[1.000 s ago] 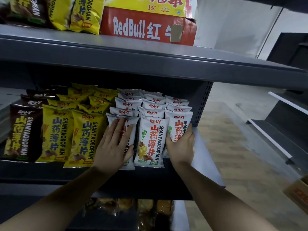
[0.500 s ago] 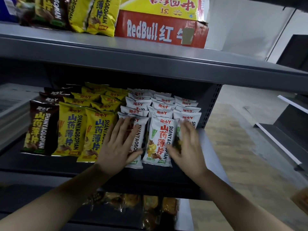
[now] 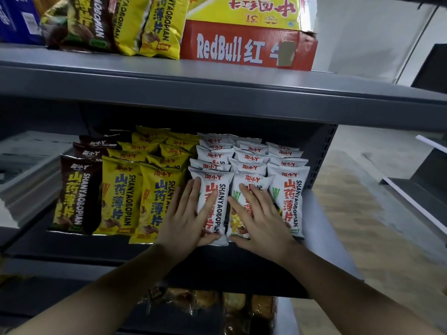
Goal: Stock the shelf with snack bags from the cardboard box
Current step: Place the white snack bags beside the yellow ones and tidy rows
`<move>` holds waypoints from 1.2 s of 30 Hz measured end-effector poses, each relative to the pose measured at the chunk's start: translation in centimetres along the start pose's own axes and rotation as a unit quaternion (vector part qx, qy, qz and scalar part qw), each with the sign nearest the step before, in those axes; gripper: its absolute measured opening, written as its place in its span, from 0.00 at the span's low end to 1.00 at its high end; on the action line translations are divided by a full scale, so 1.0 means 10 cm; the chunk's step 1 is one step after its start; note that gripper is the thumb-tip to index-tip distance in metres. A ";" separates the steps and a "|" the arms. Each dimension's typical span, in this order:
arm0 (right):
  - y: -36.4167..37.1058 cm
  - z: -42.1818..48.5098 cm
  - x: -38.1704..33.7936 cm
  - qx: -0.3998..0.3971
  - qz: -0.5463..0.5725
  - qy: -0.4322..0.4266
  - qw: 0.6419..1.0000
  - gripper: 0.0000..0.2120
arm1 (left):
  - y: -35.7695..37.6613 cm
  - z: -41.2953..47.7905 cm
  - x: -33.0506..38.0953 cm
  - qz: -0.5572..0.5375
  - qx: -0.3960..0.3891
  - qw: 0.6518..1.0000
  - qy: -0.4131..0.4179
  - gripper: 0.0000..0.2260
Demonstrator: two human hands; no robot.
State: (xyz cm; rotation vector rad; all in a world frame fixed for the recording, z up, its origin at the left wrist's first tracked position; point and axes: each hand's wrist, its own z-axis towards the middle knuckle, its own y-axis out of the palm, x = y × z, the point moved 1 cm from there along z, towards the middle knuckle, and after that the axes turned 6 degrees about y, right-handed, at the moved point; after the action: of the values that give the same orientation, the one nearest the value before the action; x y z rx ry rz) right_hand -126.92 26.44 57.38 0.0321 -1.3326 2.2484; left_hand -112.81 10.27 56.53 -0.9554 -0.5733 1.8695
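On middle shelf [image 3: 169, 250]: left hand [image 3: 187, 218], right hand [image 3: 261, 220] flat, fingers spread, gripping nothing, pressing white "SHANYAOBOPIAN" bags [image 3: 219, 189].

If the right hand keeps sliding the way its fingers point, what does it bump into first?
The right hand lies flat on the front middle white bag, fingers pointing toward the shelf's back. It would probably first meet the next white bag standing right behind, though depth is hard to judge.
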 end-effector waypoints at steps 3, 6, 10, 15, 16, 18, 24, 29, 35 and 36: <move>0.08 0.02 0.01 0.007 -0.011 -0.004 1.000 0.42 | 0.06 0.02 -0.03 -0.007 0.020 1.000 0.005 0.43; 0.15 0.06 0.03 0.012 -0.018 0.001 1.000 0.41 | 0.13 0.05 -0.07 -0.007 0.022 1.000 0.005 0.44; 0.16 0.12 0.03 0.002 -0.028 0.006 1.000 0.42 | 0.13 0.09 -0.08 0.004 0.009 1.000 0.003 0.45; 0.03 0.11 -0.04 -0.006 -0.004 0.027 1.000 0.42 | 0.07 0.07 -0.05 0.004 -0.008 1.000 -0.002 0.47; 0.00 0.11 -0.06 -0.005 0.004 0.033 0.999 0.42 | 0.05 0.06 -0.06 0.001 -0.014 1.000 -0.003 0.46; -0.09 0.11 -0.14 0.006 0.029 0.054 0.998 0.39 | 0.00 0.03 -0.08 -0.010 -0.023 1.000 -0.004 0.45; -0.32 0.15 -0.38 0.055 0.055 0.062 0.995 0.34 | -0.18 -0.17 -0.30 -0.042 0.018 0.999 0.026 0.39; -0.31 0.26 -0.55 -0.029 -0.015 -0.009 0.999 0.48 | -0.09 -0.50 -0.73 0.000 -0.053 0.998 0.035 0.40; -0.22 0.43 -0.61 -0.029 -0.038 -0.023 0.999 0.50 | -0.01 -0.52 -0.91 0.018 -0.079 0.996 0.028 0.43; -0.20 0.45 -0.59 -0.027 -0.042 -0.029 0.998 0.50 | 0.01 -0.51 -0.92 0.020 -0.077 0.996 0.028 0.43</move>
State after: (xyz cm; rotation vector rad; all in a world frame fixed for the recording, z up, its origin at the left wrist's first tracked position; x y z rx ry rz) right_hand -121.99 21.04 59.67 0.1339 -1.3956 2.1557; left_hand -106.25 2.06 56.88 -1.1249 -0.6761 1.8474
